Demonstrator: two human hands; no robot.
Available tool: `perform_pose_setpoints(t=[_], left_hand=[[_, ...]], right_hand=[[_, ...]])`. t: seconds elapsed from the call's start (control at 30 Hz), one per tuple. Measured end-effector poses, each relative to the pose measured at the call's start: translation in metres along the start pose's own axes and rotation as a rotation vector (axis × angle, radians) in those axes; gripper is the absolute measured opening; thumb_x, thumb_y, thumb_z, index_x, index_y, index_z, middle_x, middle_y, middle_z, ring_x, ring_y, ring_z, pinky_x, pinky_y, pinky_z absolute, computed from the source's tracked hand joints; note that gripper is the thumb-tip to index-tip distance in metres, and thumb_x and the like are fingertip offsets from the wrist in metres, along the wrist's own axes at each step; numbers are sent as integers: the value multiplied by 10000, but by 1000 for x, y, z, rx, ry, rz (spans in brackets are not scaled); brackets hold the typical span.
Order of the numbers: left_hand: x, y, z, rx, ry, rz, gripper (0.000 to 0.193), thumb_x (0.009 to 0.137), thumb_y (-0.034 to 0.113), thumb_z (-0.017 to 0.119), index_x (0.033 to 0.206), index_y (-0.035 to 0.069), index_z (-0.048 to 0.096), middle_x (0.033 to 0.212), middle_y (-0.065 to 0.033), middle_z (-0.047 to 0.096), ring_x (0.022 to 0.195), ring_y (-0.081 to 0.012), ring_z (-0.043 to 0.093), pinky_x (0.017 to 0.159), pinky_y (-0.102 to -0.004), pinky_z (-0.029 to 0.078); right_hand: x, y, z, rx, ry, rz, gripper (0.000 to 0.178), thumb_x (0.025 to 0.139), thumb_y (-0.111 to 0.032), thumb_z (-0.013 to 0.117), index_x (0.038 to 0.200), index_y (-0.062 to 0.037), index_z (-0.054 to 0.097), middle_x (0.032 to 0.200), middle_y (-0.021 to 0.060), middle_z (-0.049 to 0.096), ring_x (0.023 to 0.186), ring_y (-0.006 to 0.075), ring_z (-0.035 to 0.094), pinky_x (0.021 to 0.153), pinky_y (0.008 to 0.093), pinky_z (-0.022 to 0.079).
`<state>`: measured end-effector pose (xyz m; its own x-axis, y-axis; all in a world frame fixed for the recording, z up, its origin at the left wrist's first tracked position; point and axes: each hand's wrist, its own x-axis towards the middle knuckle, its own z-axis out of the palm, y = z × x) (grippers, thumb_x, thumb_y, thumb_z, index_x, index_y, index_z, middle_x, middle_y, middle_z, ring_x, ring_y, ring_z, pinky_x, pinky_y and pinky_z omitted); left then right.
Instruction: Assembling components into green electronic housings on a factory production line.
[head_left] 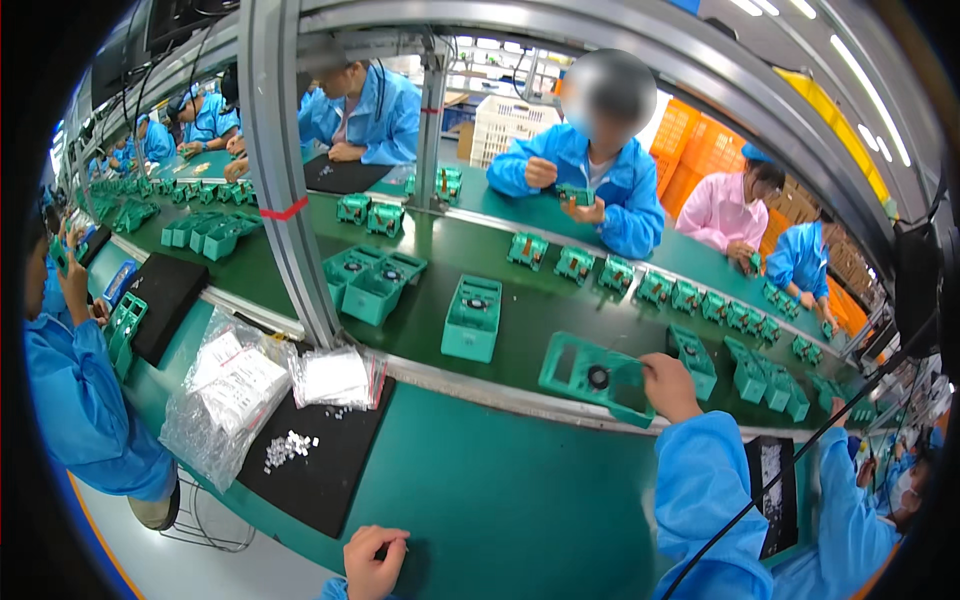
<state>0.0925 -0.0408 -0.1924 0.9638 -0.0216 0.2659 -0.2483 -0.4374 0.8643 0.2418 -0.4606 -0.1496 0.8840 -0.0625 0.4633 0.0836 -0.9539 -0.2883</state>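
My right hand (672, 388) reaches out over the far edge of the bench and pinches the right end of a green plastic housing (562, 368). The housing is an open frame with a round black part inside, tilted above the dark green belt. My left hand (374, 562) is low over the green bench top, its fingers curled in. A pale speck shows at its fingertips, too small to name. Left of centre, a pile of small white pieces (288, 450) lies on a black mat (330, 480).
Clear plastic bags (225, 395) of white parts overlap the mat. Green housings (472, 318) stand along the belt (420, 345). A metal post (280, 170) rises at left, and a black cable (790, 462) crosses near my right sleeve. Co-workers in blue sit on both sides and opposite.
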Motion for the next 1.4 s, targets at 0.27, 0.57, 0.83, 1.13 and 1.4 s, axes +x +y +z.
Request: perform_pose_setpoints(t=[0.27,0.57,0.83,1.13,1.4], left_hand=[[1,-6,1,-25,36,76,71,757,20,580,813,-1,619,736,-126,602,665,-254,569,620,-314,441],[-2,-9,-1,23,29,70,77,757,42,589,818,17,627,758,-128,597,700,-255,559,638,-321,433],[4,-18,-27,129,281,102,79,714,37,588,748,69,651,661,-27,612,620,-179,539,648,-289,406],[66,-45,-80,632,402,85,138,695,52,608,824,89,640,807,-50,556,747,-257,510,682,-350,412],[101,-49,-65,787,337,177,162,650,89,670,806,126,646,786,-21,529,711,-229,491,677,-340,400]], right_hand=[[35,48,49,-153,-6,576,187,722,-118,545,849,8,597,892,215,603,849,391,565,754,460,447],[83,-118,106,297,-13,190,424,779,-318,569,1027,25,545,957,208,591,942,362,537,803,431,423],[113,-125,128,387,-165,52,205,696,-71,544,870,-15,636,877,202,620,855,369,590,742,407,467],[-11,-147,42,243,-627,-910,306,567,16,562,800,-164,649,813,-14,616,854,198,554,734,335,425],[-43,-165,25,72,-452,-995,345,602,-3,621,873,-216,632,1069,-34,556,1092,295,459,868,417,393]])
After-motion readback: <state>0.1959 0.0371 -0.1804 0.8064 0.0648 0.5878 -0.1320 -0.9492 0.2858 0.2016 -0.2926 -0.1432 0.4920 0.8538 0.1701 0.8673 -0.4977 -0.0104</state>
